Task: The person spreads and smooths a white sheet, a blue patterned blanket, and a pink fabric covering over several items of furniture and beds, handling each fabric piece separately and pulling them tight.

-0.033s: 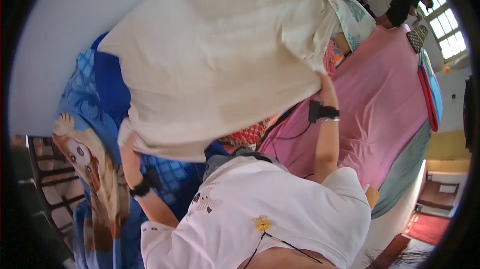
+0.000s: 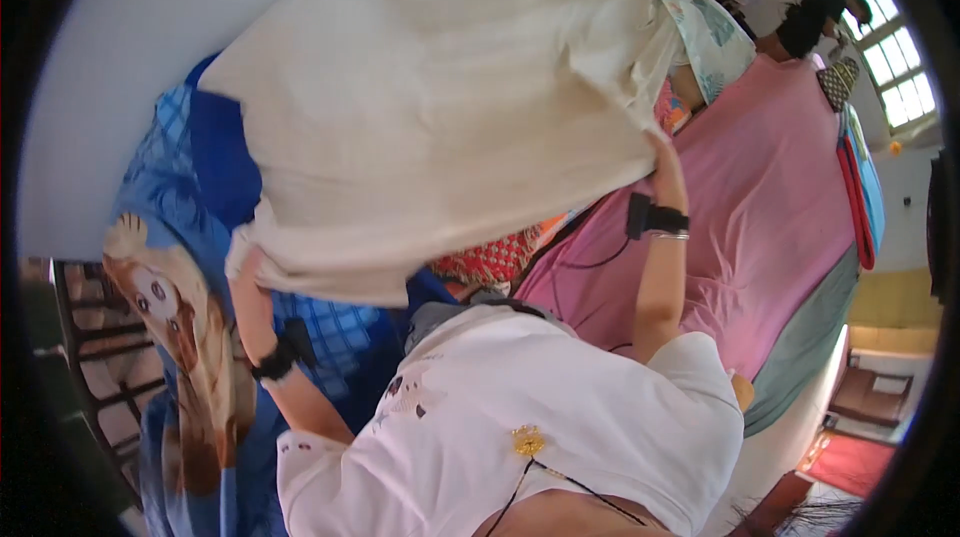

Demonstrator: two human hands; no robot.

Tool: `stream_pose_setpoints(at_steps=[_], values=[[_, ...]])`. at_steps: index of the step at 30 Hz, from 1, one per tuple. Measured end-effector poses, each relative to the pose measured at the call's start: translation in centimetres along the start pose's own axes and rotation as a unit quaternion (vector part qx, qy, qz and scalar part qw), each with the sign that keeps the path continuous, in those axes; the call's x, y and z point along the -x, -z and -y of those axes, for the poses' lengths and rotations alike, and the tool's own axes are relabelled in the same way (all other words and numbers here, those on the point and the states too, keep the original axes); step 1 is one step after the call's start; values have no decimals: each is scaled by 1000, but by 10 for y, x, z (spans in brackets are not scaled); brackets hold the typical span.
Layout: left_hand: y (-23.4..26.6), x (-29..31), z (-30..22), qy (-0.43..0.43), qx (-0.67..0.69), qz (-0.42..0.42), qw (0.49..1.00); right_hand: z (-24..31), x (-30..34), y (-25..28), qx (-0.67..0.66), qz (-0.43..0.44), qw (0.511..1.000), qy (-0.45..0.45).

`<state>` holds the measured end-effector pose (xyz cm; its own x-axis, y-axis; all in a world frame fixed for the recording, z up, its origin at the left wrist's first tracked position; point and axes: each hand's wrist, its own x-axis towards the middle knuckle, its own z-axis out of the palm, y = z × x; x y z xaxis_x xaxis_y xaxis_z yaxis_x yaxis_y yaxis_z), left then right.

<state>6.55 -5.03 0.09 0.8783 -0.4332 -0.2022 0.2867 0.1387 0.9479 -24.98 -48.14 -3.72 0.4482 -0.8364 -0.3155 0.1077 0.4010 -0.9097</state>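
A large cream cloth [image 2: 430, 117] is spread wide in front of me, held up by its near edge. My left hand [image 2: 246, 265] is closed on the near left corner, where the fabric bunches around the fingers. The near right corner is gripped by my right hand [image 2: 669, 169], and small creases run from it into the cloth. Most fingers of both hands are hidden by the fabric. Beneath and left of the cloth lies blue checked bedding [image 2: 330, 337]. A red patterned cloth [image 2: 490, 259] shows under the near edge.
Pink bedding [image 2: 740, 177] stretches along the right, with a grey-green cloth [image 2: 800, 347] at its edge. A blue blanket with a brown cartoon animal [image 2: 180, 327] hangs at left, beside a dark slatted rack [image 2: 100, 337]. Another person [image 2: 810, 17] bends near the barred window [image 2: 885, 37].
Both hands have shifted slightly away from me, the right one also a little to the right. The cloth's near edge has moved with them, showing more of the blue bedding.
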Motion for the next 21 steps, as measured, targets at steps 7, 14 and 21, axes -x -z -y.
stream_pose_setpoints(at_steps=[7,14,21], values=[[59,7,98,-23,-399,16,917,-84,24,56,293,-114,935,-162],[-15,29,-20,-9,92,-7,996,27,-3,23,239,23,959,150],[48,29,155,106,-629,131,759,-77,-36,139,561,-143,816,5]])
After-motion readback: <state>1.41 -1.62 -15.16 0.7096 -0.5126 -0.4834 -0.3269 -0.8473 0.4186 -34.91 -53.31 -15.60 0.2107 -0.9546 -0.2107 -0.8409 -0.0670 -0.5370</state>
